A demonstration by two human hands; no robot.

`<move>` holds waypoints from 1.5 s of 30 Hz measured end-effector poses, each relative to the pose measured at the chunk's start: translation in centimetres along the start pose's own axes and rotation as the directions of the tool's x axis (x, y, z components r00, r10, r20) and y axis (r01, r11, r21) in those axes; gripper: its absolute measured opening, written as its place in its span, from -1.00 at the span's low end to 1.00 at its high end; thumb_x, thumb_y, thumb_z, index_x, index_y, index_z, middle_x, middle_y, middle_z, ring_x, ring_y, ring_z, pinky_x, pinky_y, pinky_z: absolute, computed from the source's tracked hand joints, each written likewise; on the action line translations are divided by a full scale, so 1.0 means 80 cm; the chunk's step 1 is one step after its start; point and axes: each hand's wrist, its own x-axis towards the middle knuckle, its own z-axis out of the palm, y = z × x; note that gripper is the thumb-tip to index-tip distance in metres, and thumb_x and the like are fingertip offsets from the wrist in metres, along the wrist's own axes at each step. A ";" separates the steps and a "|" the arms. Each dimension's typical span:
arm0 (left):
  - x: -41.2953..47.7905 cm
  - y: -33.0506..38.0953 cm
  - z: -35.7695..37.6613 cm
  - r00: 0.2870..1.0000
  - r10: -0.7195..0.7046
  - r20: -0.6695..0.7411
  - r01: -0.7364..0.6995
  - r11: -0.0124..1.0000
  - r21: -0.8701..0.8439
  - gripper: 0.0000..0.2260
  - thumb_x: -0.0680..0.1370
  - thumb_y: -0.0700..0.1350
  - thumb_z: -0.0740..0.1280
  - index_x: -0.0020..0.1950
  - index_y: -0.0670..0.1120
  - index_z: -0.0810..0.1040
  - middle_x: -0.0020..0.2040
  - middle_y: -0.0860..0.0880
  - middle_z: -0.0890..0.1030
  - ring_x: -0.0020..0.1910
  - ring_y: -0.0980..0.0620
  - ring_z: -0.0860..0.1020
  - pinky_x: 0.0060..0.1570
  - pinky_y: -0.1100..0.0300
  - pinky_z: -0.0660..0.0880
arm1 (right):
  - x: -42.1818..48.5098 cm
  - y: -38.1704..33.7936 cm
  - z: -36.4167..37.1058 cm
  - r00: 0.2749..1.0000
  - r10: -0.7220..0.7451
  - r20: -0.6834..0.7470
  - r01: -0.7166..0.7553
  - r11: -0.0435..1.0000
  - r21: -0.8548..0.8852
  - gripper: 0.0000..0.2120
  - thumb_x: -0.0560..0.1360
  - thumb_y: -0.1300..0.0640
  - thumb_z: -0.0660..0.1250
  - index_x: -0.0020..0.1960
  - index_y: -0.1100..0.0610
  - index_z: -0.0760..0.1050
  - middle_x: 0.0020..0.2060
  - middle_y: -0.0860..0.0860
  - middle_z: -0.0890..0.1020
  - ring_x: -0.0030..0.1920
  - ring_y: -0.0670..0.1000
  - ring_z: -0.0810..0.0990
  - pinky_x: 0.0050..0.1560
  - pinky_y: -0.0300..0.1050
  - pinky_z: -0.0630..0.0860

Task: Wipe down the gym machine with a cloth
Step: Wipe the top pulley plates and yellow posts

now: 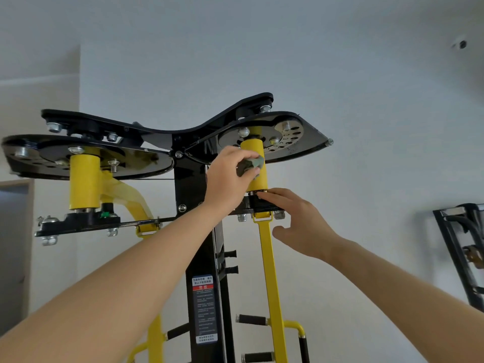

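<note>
Far left, the gym machine (199, 258) carries a glossy black steel plate (86, 158), rounded like a wing, with shiny bolts. Under it hangs a smooth yellow cylinder (84, 182). There are 2 such plates and 2 such cylinders, one pair on each side of the black centre post, which bears 1 printed warning label (205, 307).

Next comes the left hand (230, 176), reaching up – its fingers are curled tight round 1 crumpled grey-green cloth (250, 166) and press it against the second yellow cylinder (255, 163), approx. at mid height. Above this cylinder sits a dull metal disc (285, 137), round and perforated with many holes.

The right hand (298, 221) is lower – fingers straight, thumb spread wide, holding nothing. The fingertips touch the black bracket (262, 204) just below the cylinder. A flat yellow bar (269, 271) goes down from there, beside the palm.

Far right, a dark tubular frame (461, 244) leans by the white wall.
</note>
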 end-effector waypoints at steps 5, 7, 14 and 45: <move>0.011 0.005 0.009 0.997 0.077 0.033 -0.079 0.995 0.065 -0.76 0.53 -0.14 0.47 0.19 -0.01 0.69 0.12 0.06 0.59 0.16 0.02 0.53 0.16 0.06 0.50 | -0.001 -0.003 -0.001 1.000 0.009 0.004 -0.009 1.000 0.004 -0.25 0.39 0.30 0.36 0.50 -0.18 0.36 0.39 -0.21 0.41 0.15 -0.16 0.43 0.00 -0.43 0.32; -0.001 0.004 0.008 0.987 0.135 0.089 -0.144 0.983 0.110 -0.76 0.54 -0.14 0.46 0.20 -0.02 0.69 0.10 0.05 0.60 0.14 0.03 0.51 0.12 0.12 0.47 | -0.001 -0.004 0.000 1.000 0.009 -0.004 -0.009 1.000 0.017 -0.27 0.39 0.30 0.36 0.49 -0.15 0.37 0.38 -0.20 0.42 0.15 -0.16 0.44 0.02 -0.45 0.32; -0.045 -0.015 -0.022 0.981 0.077 0.179 -0.087 0.995 0.050 -0.73 0.55 -0.12 0.47 0.25 -0.02 0.67 -0.06 0.09 0.56 -0.07 0.18 0.54 -0.06 0.25 0.48 | 0.003 -0.016 0.008 0.994 0.036 -0.099 -0.030 0.998 0.055 -0.41 0.41 0.29 0.40 0.39 -0.07 0.49 0.27 -0.16 0.54 0.15 -0.10 0.51 0.19 -0.25 0.47; 0.123 -0.093 -0.364 0.939 -0.087 0.334 -0.148 0.773 0.617 -0.87 0.56 -0.08 0.44 0.06 -0.03 0.74 -0.03 0.03 0.72 -0.07 0.08 0.60 0.00 0.17 0.48 | 0.282 -0.266 0.074 0.947 0.153 -0.284 0.024 0.844 0.535 -0.79 0.36 0.42 0.52 -0.21 0.13 0.64 -0.25 0.13 0.71 -0.23 0.04 0.69 -0.13 -0.14 0.66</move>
